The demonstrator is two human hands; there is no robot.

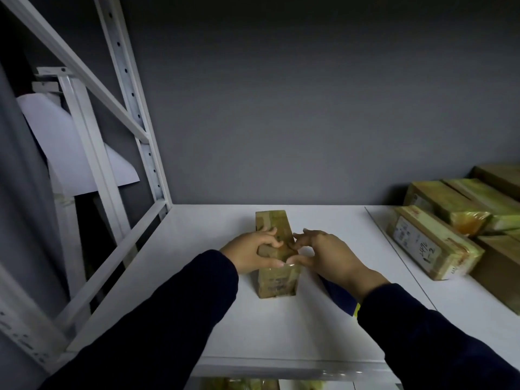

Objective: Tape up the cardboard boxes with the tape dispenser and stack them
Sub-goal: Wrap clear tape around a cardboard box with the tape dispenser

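Note:
A small, tall cardboard box (276,280) with shiny tape on it stands upright in the middle of the white shelf (281,330). My left hand (247,252) grips its top from the left, fingers curled over the far side and thumb along the near top edge. My right hand (329,254) meets it from the right, with fingertips on the top and the thumb at the near right corner, pinching there. A dark blue object with a yellow part (341,294) lies on the shelf under my right wrist, mostly hidden; I cannot tell whether it is the tape dispenser.
Several taped cardboard boxes (433,244) are piled at the right end of the shelf, some with white labels. A grey wall closes the back. White metal rack uprights and braces (135,114) stand on the left. More boxes show on the shelf below (239,384).

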